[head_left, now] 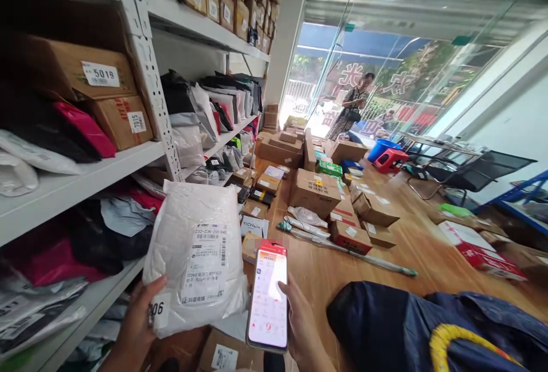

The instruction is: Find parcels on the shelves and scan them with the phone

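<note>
My left hand (139,318) grips the lower left edge of a white plastic mailer parcel (171,246), its thumb on the front. A printed shipping label faces me, and a smaller sticker near my thumb reads partly "006". Beside it, my right hand (302,309) is closed around a smartphone (268,298) held upright. The thumb lies at the right edge of the lit screen, which shows a red and white app page with rows of icons. The fingers behind the phone are hidden. Parcel and phone are side by side in front of me, over the floor.
Shelves (81,169) of bagged parcels and boxes line the left. Cartons (314,192) and packages cover much of the wooden floor ahead. A dark blue sack (377,320) with a yellow handle lies at right. A person (353,104) stands beyond the glass front.
</note>
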Demonstrator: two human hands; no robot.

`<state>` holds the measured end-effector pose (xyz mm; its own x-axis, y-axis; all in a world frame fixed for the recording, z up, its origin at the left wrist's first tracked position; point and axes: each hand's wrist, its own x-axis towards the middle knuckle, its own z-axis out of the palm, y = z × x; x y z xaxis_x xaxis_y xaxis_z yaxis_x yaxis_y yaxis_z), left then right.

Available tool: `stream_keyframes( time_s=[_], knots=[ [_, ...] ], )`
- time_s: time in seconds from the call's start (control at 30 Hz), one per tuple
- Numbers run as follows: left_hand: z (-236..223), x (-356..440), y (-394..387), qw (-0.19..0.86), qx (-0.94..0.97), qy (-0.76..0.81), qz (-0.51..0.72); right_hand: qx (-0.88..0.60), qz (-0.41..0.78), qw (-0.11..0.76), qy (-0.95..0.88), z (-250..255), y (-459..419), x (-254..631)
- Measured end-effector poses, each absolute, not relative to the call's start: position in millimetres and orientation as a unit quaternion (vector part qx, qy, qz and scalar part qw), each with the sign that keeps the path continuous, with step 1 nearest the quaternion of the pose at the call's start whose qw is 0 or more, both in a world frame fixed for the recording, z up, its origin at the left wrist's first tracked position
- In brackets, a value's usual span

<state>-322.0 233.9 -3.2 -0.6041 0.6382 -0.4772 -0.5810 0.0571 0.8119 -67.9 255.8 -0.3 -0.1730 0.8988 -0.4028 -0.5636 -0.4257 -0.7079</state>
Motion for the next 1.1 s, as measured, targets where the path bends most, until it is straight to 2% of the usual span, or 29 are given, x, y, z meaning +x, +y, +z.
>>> stream_keyframes(
  time_s=[0.1, 0.43, 1.1],
  knots=[
    [-6.0, -316.9, 240.4, 0.480, 0.015, 0.551, 0.682, -0.430, 0.722, 0.508, -0.190, -6.6, 255.8, -58.9],
    [6.1, -293.1, 253.7, 0.496, 0.058, 0.515, 0.697, -0.465, 0.672, 0.563, -0.123, -32.6, 262.9, -29.4],
    [8.7, -291.1, 283.5, 0.497, 0.048, 0.521, 0.693, -0.465, 0.640, 0.599, -0.123, -20.2, 254.9, -14.8]
  ],
)
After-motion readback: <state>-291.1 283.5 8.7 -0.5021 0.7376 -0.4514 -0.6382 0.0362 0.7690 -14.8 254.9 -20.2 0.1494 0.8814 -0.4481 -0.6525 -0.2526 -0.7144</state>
